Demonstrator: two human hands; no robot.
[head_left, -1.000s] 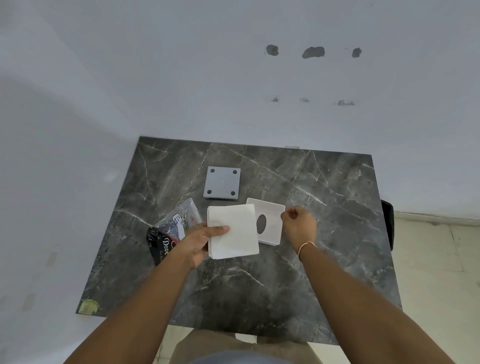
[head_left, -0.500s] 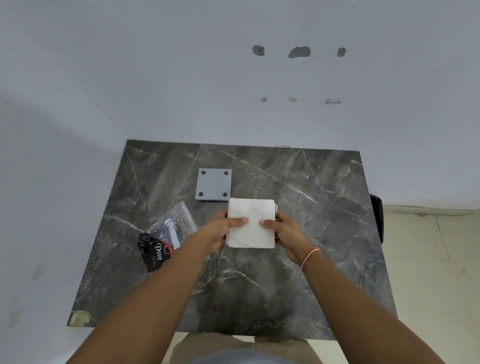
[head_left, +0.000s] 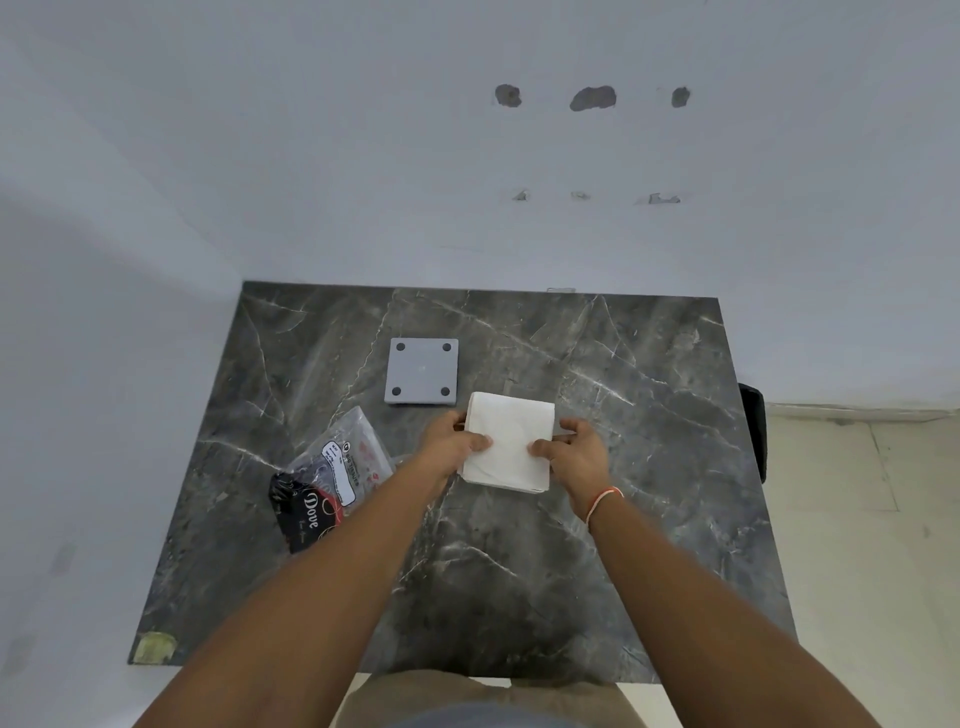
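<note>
A white stack of paper napkins (head_left: 509, 447) lies at the middle of the dark marble table (head_left: 623, 415). My left hand (head_left: 452, 444) grips its left edge, thumb on top. My right hand (head_left: 574, 452) grips its right edge, thumb on top as well. A white lid with an oval hole, seen earlier, is now hidden under the stack. Just beyond the stack a grey square base (head_left: 422, 370) with dark dots at its corners lies flat on the table.
A torn plastic napkin wrapper (head_left: 332, 480) with black "Dove" print lies to the left of my left forearm. The table stands against a white wall. A dark object (head_left: 752, 431) hangs off the table's right edge. Tiled floor lies to the right.
My left hand carried the napkin stack to the right onto the white lid. My right hand moved in and took the stack's right edge. Both hands now hold it.
</note>
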